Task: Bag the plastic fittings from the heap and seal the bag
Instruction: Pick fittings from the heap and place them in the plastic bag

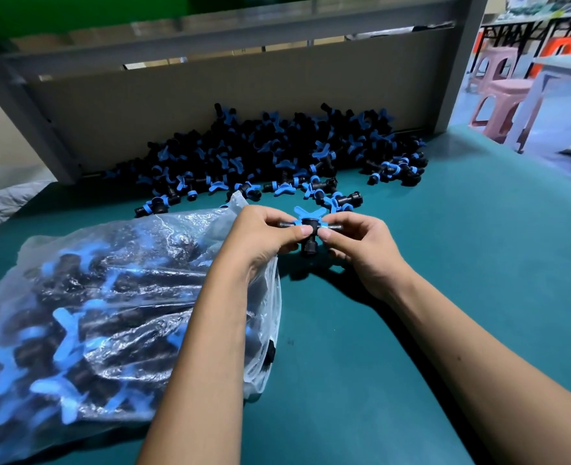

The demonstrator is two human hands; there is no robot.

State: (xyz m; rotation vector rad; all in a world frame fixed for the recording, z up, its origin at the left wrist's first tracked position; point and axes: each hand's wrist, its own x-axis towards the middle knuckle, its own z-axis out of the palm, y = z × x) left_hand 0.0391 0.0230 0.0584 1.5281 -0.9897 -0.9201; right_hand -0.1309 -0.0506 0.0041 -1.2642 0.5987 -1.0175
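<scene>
Both hands, left [264, 236] and right [354, 243], pinch one fitting [309, 234] right of the bag [109, 297]; bagging continues. Next: slip it into the bag's mouth.

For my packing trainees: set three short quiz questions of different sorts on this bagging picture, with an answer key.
1. True or false: the left hand and the right hand pinch one fitting between them.
2. Where does the clear bag lie? A) to the person's left on the green table; B) on the pink stool; C) on top of the heap.
3. Fill in: the held fitting has a black body and a ____ winged handle.

Key: 1 true. 2 A. 3 blue.
</scene>
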